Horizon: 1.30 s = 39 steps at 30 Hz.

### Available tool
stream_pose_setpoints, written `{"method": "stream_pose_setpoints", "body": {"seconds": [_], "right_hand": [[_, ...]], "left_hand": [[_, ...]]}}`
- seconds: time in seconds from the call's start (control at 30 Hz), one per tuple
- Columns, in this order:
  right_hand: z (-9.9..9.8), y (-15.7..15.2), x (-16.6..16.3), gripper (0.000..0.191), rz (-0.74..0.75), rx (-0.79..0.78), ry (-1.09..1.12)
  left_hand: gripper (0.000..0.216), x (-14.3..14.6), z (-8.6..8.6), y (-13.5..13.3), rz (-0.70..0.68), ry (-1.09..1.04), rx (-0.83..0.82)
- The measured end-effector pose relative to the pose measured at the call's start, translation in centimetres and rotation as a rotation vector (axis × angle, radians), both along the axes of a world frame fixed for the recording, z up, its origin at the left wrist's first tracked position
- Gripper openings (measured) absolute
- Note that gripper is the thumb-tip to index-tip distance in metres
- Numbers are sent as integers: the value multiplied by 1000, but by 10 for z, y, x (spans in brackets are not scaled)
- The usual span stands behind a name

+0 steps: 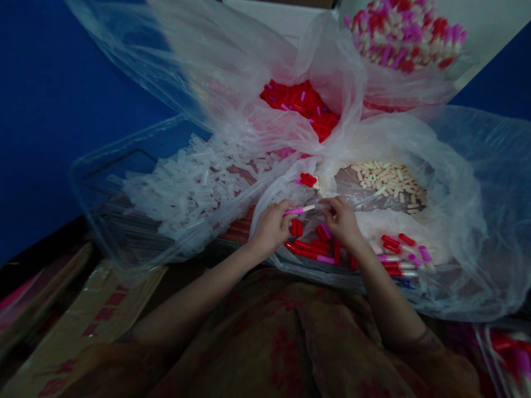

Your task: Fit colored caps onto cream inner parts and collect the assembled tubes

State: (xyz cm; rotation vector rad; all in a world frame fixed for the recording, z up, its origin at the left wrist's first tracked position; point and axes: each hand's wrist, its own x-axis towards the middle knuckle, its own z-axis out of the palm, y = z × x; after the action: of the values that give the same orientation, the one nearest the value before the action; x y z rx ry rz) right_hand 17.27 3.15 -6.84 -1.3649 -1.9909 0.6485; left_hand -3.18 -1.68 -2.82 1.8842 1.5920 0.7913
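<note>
My left hand (pixel 269 225) is closed on a small magenta plastic tube (pixel 295 211) with a cream-coloured tip pointing right. Just right of that tip, my right hand (pixel 343 221) is held in a pinch. Something pale and see-through may be between its fingertips, too dim to tell. Under and between the hands, red pieces (pixel 307 250) and a few magenta ones lie on clear plastic sheeting. A small red-and-cream cluster (pixel 308 180) sits just beyond my hands. More red and magenta pieces (pixel 392 243) lie right of my right forearm.
To the left, a clear bin (pixel 89 213) holds a heap of clear short tubes (pixel 199 171). Cream pegs (pixel 390 179) lie in an open plastic bag on the right. Behind, a bag holds red pieces (pixel 307 102). A mixed pile (pixel 409 33) stands at the back right.
</note>
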Motion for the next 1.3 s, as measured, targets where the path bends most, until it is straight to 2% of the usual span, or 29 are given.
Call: {"method": "stream_pose_setpoints", "body": {"seconds": [0.1,0.2,0.33,0.4,0.57,0.67,0.73,0.77,0.83,0.93,1.07,1.17,1.2,1.23,1.3], "right_hand": [[9,-7,17,25,9,-123,357],[22,-17,24,29,32,-207,489],[38,-28,20,26,91,-39,343],[41,-31,17,21,161,30,297],[36,-37,14,20,295,134,191],[33,-41,13,26,289,220,36],[32,-44,11,25,256,237,-56],[32,-46,10,23,232,204,-78],[32,-47,8,28,173,36,-50],[31,-46,10,48,157,-374,125],[29,-47,17,57,176,-761,329],[24,-52,21,59,180,-1003,375],[22,-54,22,59,170,-998,363],[20,-57,23,59,148,-929,341],[17,-62,25,58,87,-671,288]], "left_hand": [[23,-1,0,-2,-4,-135,-73],[21,2,1,-5,-8,-184,-95],[20,10,6,-9,-12,-100,-24],[19,13,10,-11,-46,-108,-39],[19,17,11,-12,-170,-43,-127],[19,20,6,-14,-198,46,-113],[19,23,4,-17,-182,102,-35],[21,25,4,-18,-179,148,29],[25,28,3,-21,-196,271,180],[31,30,2,-22,-291,434,358],[34,24,-4,-18,-420,521,457],[34,20,-8,-14,-572,559,495],[34,20,-9,-13,-613,566,499],[34,21,-10,-12,-624,563,497],[34,25,-12,-12,-570,528,490]]}}
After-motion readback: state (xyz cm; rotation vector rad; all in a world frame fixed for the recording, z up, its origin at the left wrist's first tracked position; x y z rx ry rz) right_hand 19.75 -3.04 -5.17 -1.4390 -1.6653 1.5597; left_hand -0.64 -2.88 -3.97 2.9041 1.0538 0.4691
